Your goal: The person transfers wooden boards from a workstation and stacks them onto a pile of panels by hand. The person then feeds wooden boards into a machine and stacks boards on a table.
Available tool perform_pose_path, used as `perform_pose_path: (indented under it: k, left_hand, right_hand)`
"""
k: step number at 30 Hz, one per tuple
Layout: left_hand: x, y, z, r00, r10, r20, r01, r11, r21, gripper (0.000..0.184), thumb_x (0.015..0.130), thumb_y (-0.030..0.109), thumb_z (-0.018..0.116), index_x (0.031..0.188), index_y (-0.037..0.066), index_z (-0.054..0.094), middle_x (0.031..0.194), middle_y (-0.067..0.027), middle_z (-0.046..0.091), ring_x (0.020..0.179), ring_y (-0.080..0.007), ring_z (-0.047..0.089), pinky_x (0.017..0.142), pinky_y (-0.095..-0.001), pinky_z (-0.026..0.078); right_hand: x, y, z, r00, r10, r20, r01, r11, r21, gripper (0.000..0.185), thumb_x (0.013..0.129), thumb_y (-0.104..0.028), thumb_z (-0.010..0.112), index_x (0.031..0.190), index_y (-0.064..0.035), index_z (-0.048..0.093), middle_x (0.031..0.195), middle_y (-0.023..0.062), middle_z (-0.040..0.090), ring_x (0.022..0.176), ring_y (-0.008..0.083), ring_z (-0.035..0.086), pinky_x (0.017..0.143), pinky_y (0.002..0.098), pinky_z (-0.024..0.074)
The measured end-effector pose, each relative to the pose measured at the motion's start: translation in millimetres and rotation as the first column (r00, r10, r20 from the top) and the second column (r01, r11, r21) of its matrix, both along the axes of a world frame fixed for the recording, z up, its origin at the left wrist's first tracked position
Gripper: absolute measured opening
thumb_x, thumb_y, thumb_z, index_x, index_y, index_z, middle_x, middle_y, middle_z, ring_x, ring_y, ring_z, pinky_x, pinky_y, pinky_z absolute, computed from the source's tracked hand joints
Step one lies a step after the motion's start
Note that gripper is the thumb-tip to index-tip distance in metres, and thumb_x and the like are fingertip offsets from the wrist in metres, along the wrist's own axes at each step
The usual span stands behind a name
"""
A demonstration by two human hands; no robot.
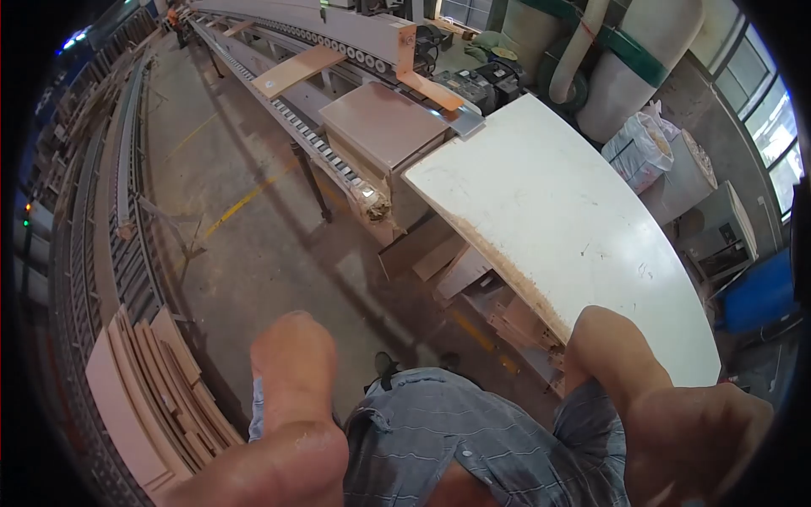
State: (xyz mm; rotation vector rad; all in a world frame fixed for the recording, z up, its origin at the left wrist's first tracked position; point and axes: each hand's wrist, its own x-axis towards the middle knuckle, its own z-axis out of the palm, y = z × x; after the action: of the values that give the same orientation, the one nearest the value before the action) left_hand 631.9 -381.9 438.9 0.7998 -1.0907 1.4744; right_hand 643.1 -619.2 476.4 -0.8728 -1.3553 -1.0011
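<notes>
Both my arms are bent, elbows forward, with the forearms coming back close to the camera. My left hand (262, 469) looms large at the bottom left, bent at the wrist; its fingers are cut off by the frame edge. At the lower right, my right hand (701, 435) is dark and close to the lens, its fingers hidden or in shadow. Nothing held shows in either hand. Between the arms is my grey checked shirt (456, 414). A white curved tabletop (557, 203) lies ahead of my right elbow, with a worn brown edge.
A long roller conveyor machine (312, 127) runs ahead, bearing a wooden board (300, 71) and a brown panel (384, 127). Stacked panels (152, 397) stand at left beside roller tracks (135, 270). White sacks (638, 152) and ducts are at right. A distant person (175, 24) stands upper left.
</notes>
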Motion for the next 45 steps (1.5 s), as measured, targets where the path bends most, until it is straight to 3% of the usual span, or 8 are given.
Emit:
perform_pose_path:
  k: [6,8,11,14,18,34,39,45]
  left_hand:
    - [14.6,-21.2,-44.4,0.989,0.137,0.051,-0.145,0.966,0.213,0.046,0.090,0.034,0.071,0.131,0.015,0.060,0.139,-0.0056,0.056,0.128,-0.0267,0.053,0.104,-0.0460,0.043]
    - [42.8,-43.6,-80.5,0.877,0.435,-0.203,-0.382,0.889,0.253,0.033,0.088,0.023,0.073,0.114,0.006,0.064,0.121,-0.0114,0.064,0.111,-0.0315,0.062,0.090,-0.0438,0.052]
    - [87.1,-54.5,-161.3,0.453,0.666,-0.592,-0.220,0.728,0.650,0.043,0.089,0.016,0.077,0.126,-0.001,0.062,0.120,-0.0156,0.068,0.106,-0.0309,0.069,0.091,-0.0417,0.055]
    - [93.7,-76.0,-282.3,-0.112,0.286,-0.952,0.048,0.958,0.282,0.037,0.095,0.020,0.074,0.124,-0.002,0.064,0.113,-0.0125,0.071,0.103,-0.0194,0.069,0.088,-0.0340,0.055]
    - [93.0,-86.6,-341.5,-0.372,0.016,-0.928,0.063,0.998,-0.007,0.035,0.098,0.024,0.071,0.123,-0.001,0.066,0.103,-0.0089,0.073,0.098,-0.0145,0.069,0.086,-0.0311,0.056]
    - [367.2,-31.9,-386.8,-0.077,0.641,-0.764,-0.232,0.734,0.639,0.053,0.088,0.030,0.079,0.129,0.002,0.061,0.127,-0.0195,0.065,0.119,-0.0375,0.062,0.103,-0.0460,0.048]
    - [518.1,81.3,-431.4,-0.279,0.831,-0.481,-0.390,0.359,0.848,0.081,0.088,0.050,0.077,0.145,-0.001,0.049,0.145,-0.0273,0.054,0.136,-0.0442,0.049,0.115,-0.0551,0.036]
    - [626.5,181.7,-418.9,-0.433,0.823,-0.367,-0.188,0.315,0.930,0.102,0.085,0.065,0.073,0.156,0.002,0.037,0.158,-0.0253,0.042,0.149,-0.0416,0.036,0.121,-0.0585,0.028]
  right_hand:
    - [25.9,-28.2,-49.7,0.993,-0.117,-0.005,0.115,0.972,0.205,0.021,0.095,-0.017,0.069,0.108,-0.0011,0.070,0.099,0.0139,0.071,0.089,0.0241,0.069,0.078,0.0391,0.0558]
    - [43.2,-64.8,-89.1,0.902,-0.397,-0.170,0.386,0.918,-0.096,0.024,0.099,-0.018,0.060,0.114,-0.0004,0.066,0.106,0.0151,0.069,0.097,0.0298,0.065,0.088,0.0421,0.0525]
    - [114.0,-113.6,-175.9,0.689,-0.605,-0.399,0.415,0.781,-0.467,0.029,0.103,-0.013,0.052,0.125,0.0039,0.061,0.116,0.0172,0.066,0.110,0.0327,0.062,0.099,0.0415,0.0491]
    - [176.1,-153.5,-323.6,0.025,-0.472,-0.881,0.300,0.845,-0.444,0.024,0.101,-0.008,0.060,0.120,0.0061,0.065,0.110,0.0108,0.067,0.100,0.0151,0.063,0.090,0.0319,0.0529]
    - [179.9,-205.0,-464.0,-0.185,-0.350,-0.918,0.210,0.899,-0.385,0.023,0.101,-0.013,0.063,0.116,0.0045,0.067,0.096,0.0050,0.068,0.087,0.0116,0.062,0.078,0.0282,0.0525]
    - [228.1,-199.2,-484.0,-0.387,-0.467,-0.795,0.372,0.710,-0.598,0.023,0.099,-0.011,0.060,0.113,0.0052,0.068,0.088,0.0077,0.068,0.075,0.0137,0.060,0.068,0.0284,0.0498]
    - [239.0,-187.8,-475.9,-0.440,-0.450,-0.777,0.449,0.639,-0.624,0.019,0.102,-0.010,0.056,0.111,0.0031,0.065,0.081,0.0042,0.060,0.059,0.0071,0.046,0.050,0.0238,0.0379]
    - [255.1,-194.6,-454.4,-0.531,-0.396,-0.749,0.329,0.718,-0.613,0.020,0.103,-0.014,0.058,0.110,0.0035,0.064,0.076,0.0067,0.062,0.050,0.0104,0.052,0.043,0.0247,0.0405]
